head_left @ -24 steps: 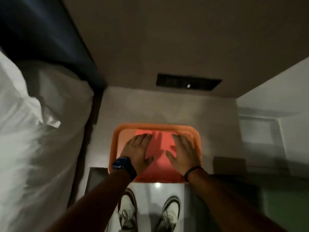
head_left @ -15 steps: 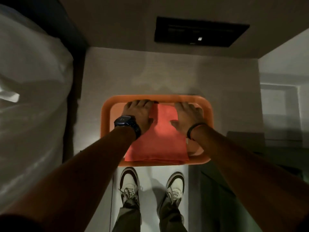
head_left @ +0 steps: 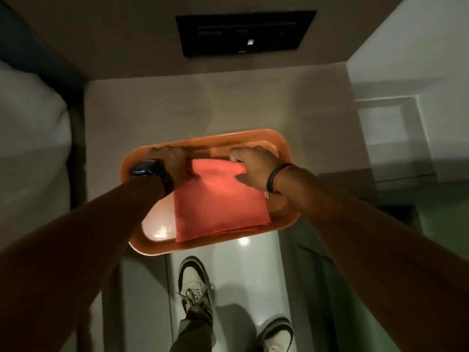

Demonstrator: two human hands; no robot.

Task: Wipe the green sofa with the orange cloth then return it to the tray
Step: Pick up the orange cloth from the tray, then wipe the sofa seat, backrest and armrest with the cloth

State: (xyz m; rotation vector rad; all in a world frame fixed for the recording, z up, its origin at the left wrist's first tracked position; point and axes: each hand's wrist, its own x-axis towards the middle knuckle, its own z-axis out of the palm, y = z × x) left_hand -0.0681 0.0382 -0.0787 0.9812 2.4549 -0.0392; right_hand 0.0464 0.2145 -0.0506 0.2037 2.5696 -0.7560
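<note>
An orange cloth (head_left: 220, 199), folded into a flat square, lies in the orange tray (head_left: 276, 141) on a pale surface in front of me. My left hand (head_left: 172, 163), with a dark watch on the wrist, grips the cloth's far left corner. My right hand (head_left: 256, 166), with a dark wristband, pinches the far right corner. The far edge of the cloth is raised off the tray between both hands. A strip of the green sofa (head_left: 441, 224) shows dimly at the right edge.
White bedding (head_left: 30, 153) fills the left side. A dark wall panel (head_left: 243, 31) sits above the pale ledge. A white cabinet (head_left: 406, 128) stands at right. My two shoes (head_left: 195, 285) rest on the glossy floor below the tray.
Both hands went from lying flat on the cloth to closing on its far corners. The far edge has lifted, and the view has tilted and shifted closer.
</note>
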